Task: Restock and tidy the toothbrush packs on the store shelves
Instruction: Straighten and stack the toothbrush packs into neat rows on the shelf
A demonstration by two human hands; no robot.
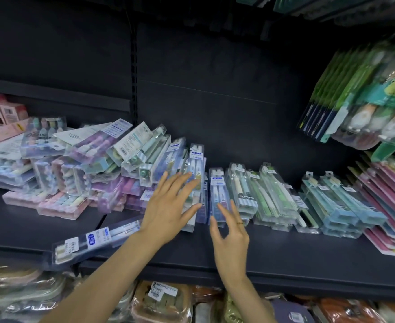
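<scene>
The left hand [168, 212] lies at the centre of the frame with its fingers [188, 183] spread and straight, resting against a leaning clear toothbrush pack [195, 180]; the right hand [230, 234] hovers just beside it, lower centre, fingers [224, 212] loosely spread and gripping nothing, their tips near a narrow blue-labelled pack [216, 194]; a ring [240, 223] shows on one finger; both hands are over a dark shelf [285, 257]; a jumbled heap of pastel packs [75, 164] fills the left of the frame; neater rows of green and blue packs [308, 199] lie to the right; one long pack [94, 240] lies slanted at the shelf's front edge, lower left, under the left forearm; green packs [366, 94] hang at upper right; bagged goods [161, 301] sit on the level below.
</scene>
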